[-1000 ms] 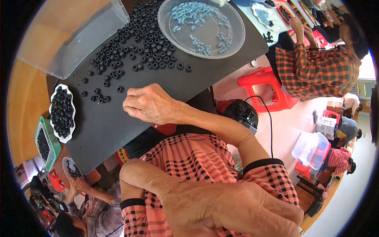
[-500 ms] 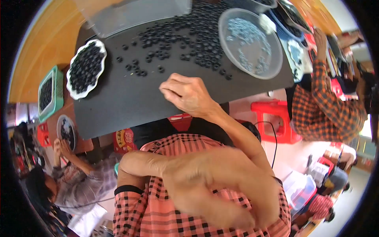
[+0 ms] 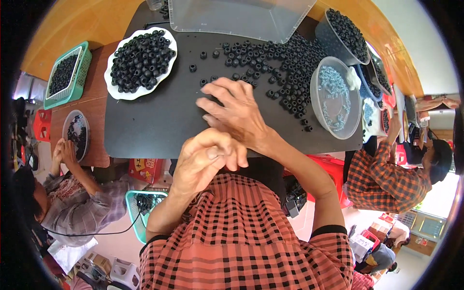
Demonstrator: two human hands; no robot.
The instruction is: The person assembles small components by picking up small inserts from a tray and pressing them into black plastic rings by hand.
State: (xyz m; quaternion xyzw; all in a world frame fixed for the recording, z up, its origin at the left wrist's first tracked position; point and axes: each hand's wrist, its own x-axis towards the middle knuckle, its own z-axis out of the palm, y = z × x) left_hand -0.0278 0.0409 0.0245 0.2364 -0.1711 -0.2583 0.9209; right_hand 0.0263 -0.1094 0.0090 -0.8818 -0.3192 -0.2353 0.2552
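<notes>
My right hand (image 3: pixel 237 112) is over the dark table (image 3: pixel 159 128), palm down, with bent fingers apart and no object visible in it. Its fingertips are beside the nearest loose black beads (image 3: pixel 251 58), round pieces with holes. At the table's front edge hangs my left hand (image 3: pixel 205 162), its fingers half curled but apart and nothing seen in them. The left fingers overlap the right wrist in the picture; whether they touch I cannot tell. A scalloped white plate (image 3: pixel 115 91) heaped with black beads stands to the left of both hands.
Right of the beads stands a clear round basin (image 3: pixel 355 113) with small light blue pieces. Behind it is a tub (image 3: pixel 331 41) of black beads. A clear plastic bin (image 3: pixel 232 19) stands at the back. Co-workers sit left and right; a green basket (image 3: pixel 87 63) is far left.
My left hand has dropped from close to the camera to the table's front edge. The right hand's fingers have spread from a closed curl. The view has shifted, showing more of the table.
</notes>
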